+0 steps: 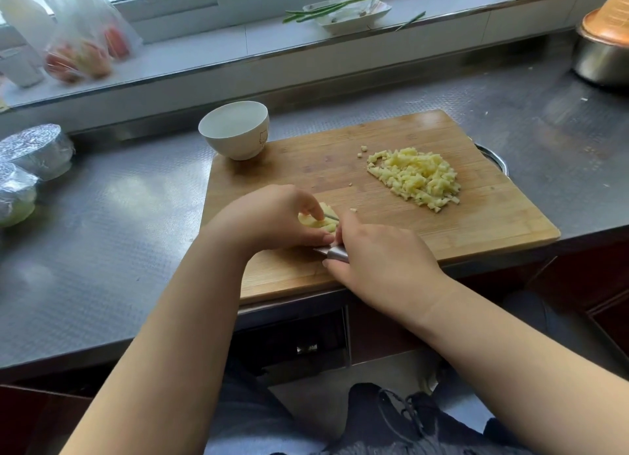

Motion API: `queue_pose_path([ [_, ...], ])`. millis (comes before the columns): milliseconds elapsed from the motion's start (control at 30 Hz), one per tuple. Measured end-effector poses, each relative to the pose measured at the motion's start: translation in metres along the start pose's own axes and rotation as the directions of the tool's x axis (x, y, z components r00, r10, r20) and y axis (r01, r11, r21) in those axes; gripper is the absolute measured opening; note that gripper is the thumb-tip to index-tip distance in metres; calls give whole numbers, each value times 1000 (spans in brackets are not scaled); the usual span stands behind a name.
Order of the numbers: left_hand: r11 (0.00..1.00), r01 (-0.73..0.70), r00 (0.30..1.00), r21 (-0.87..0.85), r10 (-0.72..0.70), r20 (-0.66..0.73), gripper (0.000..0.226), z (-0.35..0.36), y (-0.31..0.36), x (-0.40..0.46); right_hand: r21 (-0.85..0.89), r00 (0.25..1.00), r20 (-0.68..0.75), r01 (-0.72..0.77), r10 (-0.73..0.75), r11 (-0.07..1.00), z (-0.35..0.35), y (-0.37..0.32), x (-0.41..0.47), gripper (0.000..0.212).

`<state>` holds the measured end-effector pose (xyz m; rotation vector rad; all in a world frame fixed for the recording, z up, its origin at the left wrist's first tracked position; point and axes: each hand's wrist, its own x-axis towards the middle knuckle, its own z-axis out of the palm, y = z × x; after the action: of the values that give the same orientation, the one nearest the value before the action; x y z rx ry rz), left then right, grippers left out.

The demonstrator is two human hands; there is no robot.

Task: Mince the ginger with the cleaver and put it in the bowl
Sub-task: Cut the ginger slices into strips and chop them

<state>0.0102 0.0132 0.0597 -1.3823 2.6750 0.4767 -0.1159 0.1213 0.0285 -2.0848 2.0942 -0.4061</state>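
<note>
A pile of minced ginger (417, 179) lies on the right half of the wooden cutting board (476, 223). My left hand (272, 216) presses down on a small piece of ginger (321, 221) near the board's front left. My right hand (381, 260) grips the steel handle of the cleaver (335, 252), edge-on to the camera, right beside that piece; the blade is mostly hidden between my hands. An empty white bowl (235, 129) stands at the board's far left corner.
The board rests on a grey metal counter (102, 233). Foil-wrapped containers (34, 150) sit at the left, a steel pot (602, 56) at the far right. On the windowsill are a plate with green onion (347, 10) and bagged fruit (81, 56).
</note>
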Motion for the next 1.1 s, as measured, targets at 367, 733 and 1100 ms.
queue_pose_path([
  [367,999,-14,1000,-36,13,-24,25,3,-9,11,-15,998,-56,3,-4,1000,6,1,-9,39],
  [733,998,-55,998,11,55,35,24,1,-10,29,-11,996,-73,40,-41,999,-1,-3,-32,37],
  [1100,978,-134,991,157,132,26,42,5,-13,45,18,997,-29,72,-71,997,-3,-10,-49,35],
])
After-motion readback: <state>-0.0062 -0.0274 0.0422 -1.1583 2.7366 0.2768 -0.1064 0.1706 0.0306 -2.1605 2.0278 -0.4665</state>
